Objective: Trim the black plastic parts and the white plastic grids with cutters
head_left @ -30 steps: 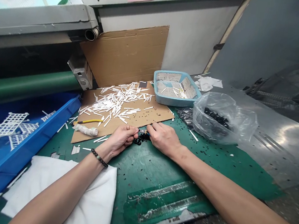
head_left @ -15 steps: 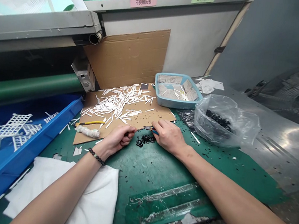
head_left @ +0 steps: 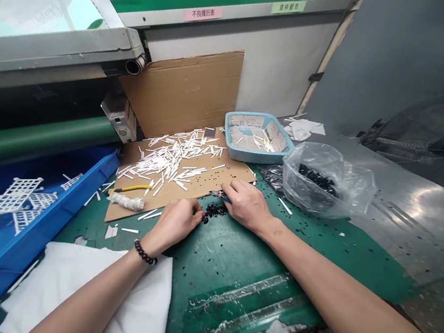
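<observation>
Head view: the right hand (head_left: pixel 249 206) is curled around small blue-handled cutters (head_left: pixel 224 198), whose metal tips stick out to its left, toward the other hand. The left hand (head_left: pixel 178 219) has its fingers bent inward with the tips drawn together; whether a piece is pinched between them cannot be told. A loose pile of small black pieces (head_left: pixel 215 211) lies on the green counter (head_left: pixel 235 259) between the two hands, right at the left fingertips and just on the near side of the cutters. Beyond them, a cardboard sheet (head_left: pixel 223 176) bears many scattered white sticks (head_left: pixel 164 161). A yellow-handled tool (head_left: pixel 136 188) and a white wrapped roll (head_left: pixel 127 202) lie beyond the left hand, to its left. Well to the right of the pile, a clear plastic bag (head_left: pixel 311 202) holds more black pieces.
</observation>
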Available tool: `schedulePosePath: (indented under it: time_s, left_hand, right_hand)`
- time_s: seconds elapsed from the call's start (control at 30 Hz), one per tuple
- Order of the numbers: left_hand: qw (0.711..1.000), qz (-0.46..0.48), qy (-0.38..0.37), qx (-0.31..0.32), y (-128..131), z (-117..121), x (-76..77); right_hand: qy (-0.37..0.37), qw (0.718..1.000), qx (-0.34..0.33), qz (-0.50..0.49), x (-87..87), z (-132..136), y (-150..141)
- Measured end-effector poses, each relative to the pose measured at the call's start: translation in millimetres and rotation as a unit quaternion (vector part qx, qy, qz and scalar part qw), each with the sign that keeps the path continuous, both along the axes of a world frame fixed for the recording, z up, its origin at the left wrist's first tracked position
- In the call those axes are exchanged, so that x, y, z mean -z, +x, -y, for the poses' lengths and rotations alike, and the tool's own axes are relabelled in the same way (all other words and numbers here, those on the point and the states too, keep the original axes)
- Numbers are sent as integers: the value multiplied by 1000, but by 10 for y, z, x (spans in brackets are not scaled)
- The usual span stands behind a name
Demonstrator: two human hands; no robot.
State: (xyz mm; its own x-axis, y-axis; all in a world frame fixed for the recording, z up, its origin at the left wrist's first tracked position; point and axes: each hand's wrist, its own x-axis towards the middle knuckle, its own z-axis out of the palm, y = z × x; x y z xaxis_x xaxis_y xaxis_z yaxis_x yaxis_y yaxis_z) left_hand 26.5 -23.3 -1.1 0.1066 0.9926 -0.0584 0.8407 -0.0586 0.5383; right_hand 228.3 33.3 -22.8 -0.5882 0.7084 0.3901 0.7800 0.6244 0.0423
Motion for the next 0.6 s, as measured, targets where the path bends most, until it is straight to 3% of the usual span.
schedulePosePath:
  time_s: [0.2,0.6]
  left_hand:
    - [995,84,-51,-11,-39,-62,81]
    - [998,-56,27,12,64,49,-7]
  right_hand:
    - [5,1000,-4,3,-13,2,1]
    - [4,1000,-9,-5,-14,-1,16]
